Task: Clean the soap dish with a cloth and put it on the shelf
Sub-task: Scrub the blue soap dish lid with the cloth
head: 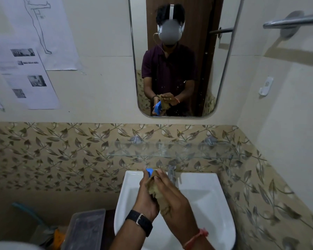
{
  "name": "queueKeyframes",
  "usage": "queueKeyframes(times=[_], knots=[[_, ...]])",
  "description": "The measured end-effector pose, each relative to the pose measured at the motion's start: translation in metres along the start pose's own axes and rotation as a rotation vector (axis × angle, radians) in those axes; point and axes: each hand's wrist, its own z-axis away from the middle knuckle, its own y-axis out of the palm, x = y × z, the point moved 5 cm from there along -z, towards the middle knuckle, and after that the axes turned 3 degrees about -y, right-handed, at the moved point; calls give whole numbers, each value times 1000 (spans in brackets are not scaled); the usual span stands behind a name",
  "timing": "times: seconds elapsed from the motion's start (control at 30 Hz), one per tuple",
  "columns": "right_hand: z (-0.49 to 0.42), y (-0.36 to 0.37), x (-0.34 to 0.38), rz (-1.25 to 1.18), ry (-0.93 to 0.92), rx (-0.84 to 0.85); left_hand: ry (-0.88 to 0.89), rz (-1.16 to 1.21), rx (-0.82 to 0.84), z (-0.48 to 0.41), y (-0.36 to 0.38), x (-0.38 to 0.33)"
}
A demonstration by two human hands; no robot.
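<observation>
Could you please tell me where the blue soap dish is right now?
The soap dish is in the left hand, above the sink, left of the tap.

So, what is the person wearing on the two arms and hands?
The left hand is bare; its wrist carries a black watch with a wide strap and a metal buckle. The right hand is bare too, with a thin red-orange thread around the wrist. No sleeves reach either forearm.

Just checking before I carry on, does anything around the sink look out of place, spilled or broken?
Nothing stands out. The left hand holds the blue soap dish over the white sink while the right hand presses the brown cloth against it. The glass shelf above looks level and intact.
</observation>
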Motion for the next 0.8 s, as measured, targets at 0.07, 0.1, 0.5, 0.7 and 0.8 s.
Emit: queueKeyframes(times=[0.07, 0.1, 0.5, 0.7, 0.8], knots=[[-3, 1, 1, -16, -1, 1, -7, 24, 44, 2, 7, -2], [2, 1, 2, -8, -14, -4, -15, 16, 39, 2, 8, -4], [-14, -34, -7, -86, 89, -183, 462, -426, -169, 32, 11, -6], [-39, -50, -17, -168, 77, 33, 973, -997, 53, 49, 27, -48], [-40, -44, -16, -241, 106, 62, 1061, -1085, 104, 51, 39, -54]])
